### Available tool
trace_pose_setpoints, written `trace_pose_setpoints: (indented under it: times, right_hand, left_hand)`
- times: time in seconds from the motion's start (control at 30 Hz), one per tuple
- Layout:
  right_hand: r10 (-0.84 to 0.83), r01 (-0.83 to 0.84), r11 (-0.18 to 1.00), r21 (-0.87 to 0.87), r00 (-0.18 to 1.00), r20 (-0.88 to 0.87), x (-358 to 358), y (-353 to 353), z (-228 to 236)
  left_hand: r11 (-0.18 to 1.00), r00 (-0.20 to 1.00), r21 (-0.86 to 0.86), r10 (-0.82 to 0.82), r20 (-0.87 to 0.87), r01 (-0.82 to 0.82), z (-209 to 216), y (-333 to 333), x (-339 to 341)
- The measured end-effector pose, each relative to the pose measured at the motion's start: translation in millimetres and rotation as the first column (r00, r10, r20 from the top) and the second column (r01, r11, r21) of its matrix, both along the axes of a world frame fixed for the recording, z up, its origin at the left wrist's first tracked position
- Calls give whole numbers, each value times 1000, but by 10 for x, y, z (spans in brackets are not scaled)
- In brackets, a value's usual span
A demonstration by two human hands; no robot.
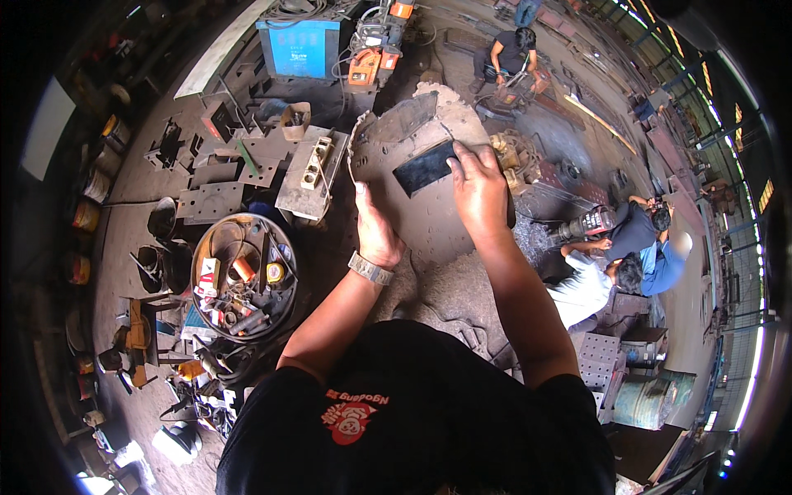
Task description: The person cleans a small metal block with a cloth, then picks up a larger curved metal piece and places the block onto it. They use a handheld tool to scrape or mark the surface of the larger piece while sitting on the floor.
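Observation:
In front of me is a worn brown hand-held welding shield (404, 219) with a ragged, torn-looking rim. My left hand (378, 231), wearing a metal-banded watch, grips its left edge, thumb upright along the side and fingers mostly hidden behind. A black rectangular glass plate (423, 170) lies tilted against the shield's face. My right hand (481, 186) pinches the plate's right end, index finger along its corner. Whether the plate is seated in an opening or only rests on the surface, I cannot tell.
To the left stand a round tub (280, 318) of tools and a power strip (316, 162) on a metal box. A blue machine (301, 49) is at the back. Co-workers crouch on the right, one beside a power tool (590, 223); another person (507, 58) works farther back.

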State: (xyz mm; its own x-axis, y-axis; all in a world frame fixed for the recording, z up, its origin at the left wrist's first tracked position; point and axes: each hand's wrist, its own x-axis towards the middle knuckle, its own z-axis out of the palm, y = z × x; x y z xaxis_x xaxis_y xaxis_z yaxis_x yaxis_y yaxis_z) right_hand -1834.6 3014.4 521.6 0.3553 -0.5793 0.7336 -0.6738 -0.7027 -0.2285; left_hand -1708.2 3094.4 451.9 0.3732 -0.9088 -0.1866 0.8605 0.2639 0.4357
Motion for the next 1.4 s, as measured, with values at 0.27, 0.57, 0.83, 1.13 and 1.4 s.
trace_pose_setpoints:
  times: [0.27,0.57,0.83,1.13,1.4]
  right_hand:
    - [43,-44,998,42,999,3,-57,-69,-115]
    - [59,-59,998,-5,998,-38,-190,184,138]
    - [-53,155,935,320,950,-307,-392,-85,488]
    - [-173,336,827,451,915,-365,-303,-141,466]
    - [-150,264,838,477,953,-264,-399,-276,224]
  left_hand:
    - [999,1000,-38,-15,-11,14,-132,-10,-4]
    - [997,998,63,46,36,-48,17,55,-42]
    - [998,994,5,-68,-85,69,65,67,-22]
    - [992,982,-4,-126,-138,127,-173,46,-50]
    - [980,994,191,30,109,-51,-149,-7,-55]
